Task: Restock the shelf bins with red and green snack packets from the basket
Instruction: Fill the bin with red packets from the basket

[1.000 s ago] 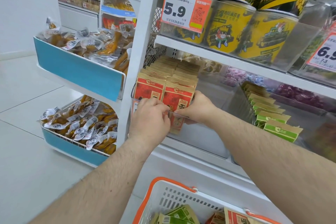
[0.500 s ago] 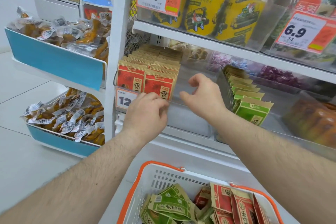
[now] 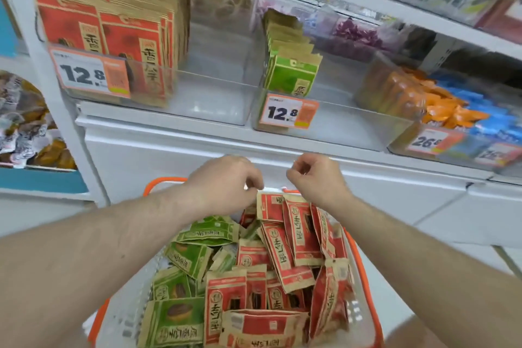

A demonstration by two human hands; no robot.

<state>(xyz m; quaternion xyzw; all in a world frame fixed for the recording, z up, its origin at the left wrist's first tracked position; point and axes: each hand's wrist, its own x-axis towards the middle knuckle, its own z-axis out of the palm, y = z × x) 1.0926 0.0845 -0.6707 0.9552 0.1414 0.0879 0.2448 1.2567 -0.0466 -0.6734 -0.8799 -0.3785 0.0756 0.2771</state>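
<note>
A white basket with an orange rim (image 3: 364,277) sits below me, heaped with red snack packets (image 3: 296,243) on the right and green snack packets (image 3: 189,257) on the left. Both hands hover over its far end with loosely curled fingers, holding nothing: my left hand (image 3: 223,183) and my right hand (image 3: 313,178). On the shelf above, a clear bin (image 3: 214,99) holds upright rows of red packets (image 3: 127,31) on its left side. The neighbouring clear bin (image 3: 339,121) holds a row of green packets (image 3: 291,65).
Price tags reading 12.8 (image 3: 90,73) hang on both bin fronts. A bin of orange and blue sweets (image 3: 440,110) stands to the right. A blue side bin with wrapped snacks (image 3: 25,133) is at the left. White cabinet front (image 3: 169,155) lies behind the basket.
Both hands have come down from the red-packet bin on the shelf to just above the basket. The view has tilted downward, so the basket fills the lower frame.
</note>
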